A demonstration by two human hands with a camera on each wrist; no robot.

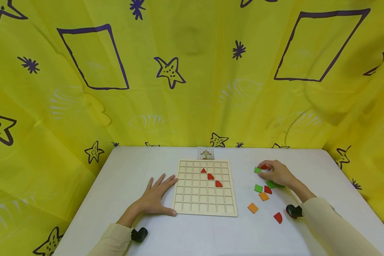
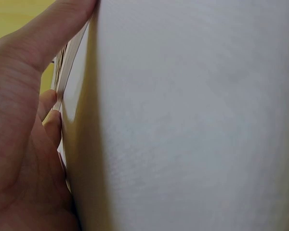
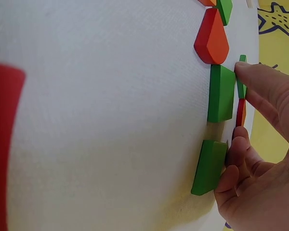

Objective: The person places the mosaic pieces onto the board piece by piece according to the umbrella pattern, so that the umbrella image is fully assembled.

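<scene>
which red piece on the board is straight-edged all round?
The topmost, the red triangle; the middle piece and lowest piece each have a curved edge.

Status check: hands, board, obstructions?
Left hand spread at wooden grid board, left edge. Right hand pinching green square tile. Board carries red triangle, two red quarter-circles. Nothing lying between that tile and the board.

The pale square gridded board (image 1: 195, 198) looks wooden and matt, the flat green block (image 3: 222, 94) smooth, the white tabletop (image 3: 111, 86) matt, finely textured.
</scene>
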